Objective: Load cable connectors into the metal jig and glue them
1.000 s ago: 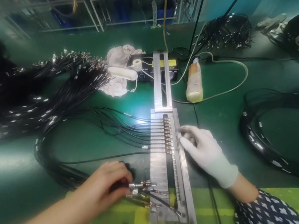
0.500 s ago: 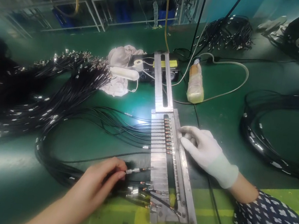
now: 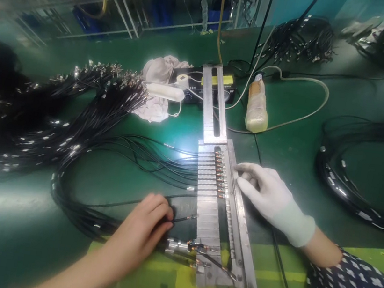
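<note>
My bare left hand (image 3: 146, 225) pinches a thin black cable (image 3: 182, 219). The cable's end, with a small metal tip, points right at the left edge of a slotted metal jig (image 3: 207, 212). Several cables lie side by side in the jig's upper grooves, their copper-coloured ends (image 3: 219, 176) in a row along its channel. More cable ends with metal ferrules (image 3: 178, 245) lie loose over the jig's lower part. My white-gloved right hand (image 3: 267, 191) grips the jig's right rail with thumb and forefinger; its other fingers are curled.
Large bundles of black cables (image 3: 85, 116) spread across the left of the green table (image 3: 290, 152). A coiled bundle (image 3: 335, 182) lies at right. Behind the jig are a black control box (image 3: 194, 87), a white cloth (image 3: 161, 70), a white handheld device (image 3: 165, 92) and a wrapped bottle (image 3: 256, 107).
My left hand has shifted along the cable and now covers the metal sleeve that showed before. The cable's tip remains by the jig's edge. My right hand stays at the rail.
</note>
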`<control>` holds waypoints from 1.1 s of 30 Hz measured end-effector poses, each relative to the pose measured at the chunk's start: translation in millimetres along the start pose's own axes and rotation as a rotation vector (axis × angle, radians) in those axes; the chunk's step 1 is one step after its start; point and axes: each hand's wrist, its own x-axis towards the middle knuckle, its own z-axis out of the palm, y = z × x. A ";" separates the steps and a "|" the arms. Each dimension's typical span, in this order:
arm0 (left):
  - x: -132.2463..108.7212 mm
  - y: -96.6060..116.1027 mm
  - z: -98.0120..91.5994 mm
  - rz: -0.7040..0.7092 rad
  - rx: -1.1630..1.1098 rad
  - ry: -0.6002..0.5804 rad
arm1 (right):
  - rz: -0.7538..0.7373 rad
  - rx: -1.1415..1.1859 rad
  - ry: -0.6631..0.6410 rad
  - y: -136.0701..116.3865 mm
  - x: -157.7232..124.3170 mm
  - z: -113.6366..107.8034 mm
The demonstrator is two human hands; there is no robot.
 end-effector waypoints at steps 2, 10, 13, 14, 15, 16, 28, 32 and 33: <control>4.0 3.6 -0.3 0.002 -0.031 0.046 | 0.005 0.056 0.013 0.7 -5.3 -0.4; 42.8 16.0 9.3 0.219 -0.152 0.140 | -0.030 0.122 0.009 0.3 -13.3 0.2; 55.6 14.9 20.1 0.285 -0.150 0.097 | -0.055 0.122 0.009 -1.2 -10.7 -0.7; 57.9 13.6 21.8 0.293 -0.139 0.092 | -0.066 0.118 0.007 -1.5 -9.9 -1.1; 59.4 12.2 22.4 0.293 -0.128 0.088 | -0.075 0.113 0.002 -1.8 -9.3 -1.5; 60.3 10.9 22.1 0.292 -0.116 0.081 | -0.081 0.106 0.000 -1.9 -8.7 -1.9; 59.6 12.2 19.9 0.370 0.018 0.054 | -0.104 0.010 -0.010 -3.6 -8.6 4.0; 44.9 6.6 27.2 0.336 0.190 0.168 | -0.121 -0.074 0.030 -9.4 -10.1 11.0; 41.7 5.4 28.8 0.323 0.236 0.175 | -0.112 -0.083 0.040 -10.2 -10.1 12.5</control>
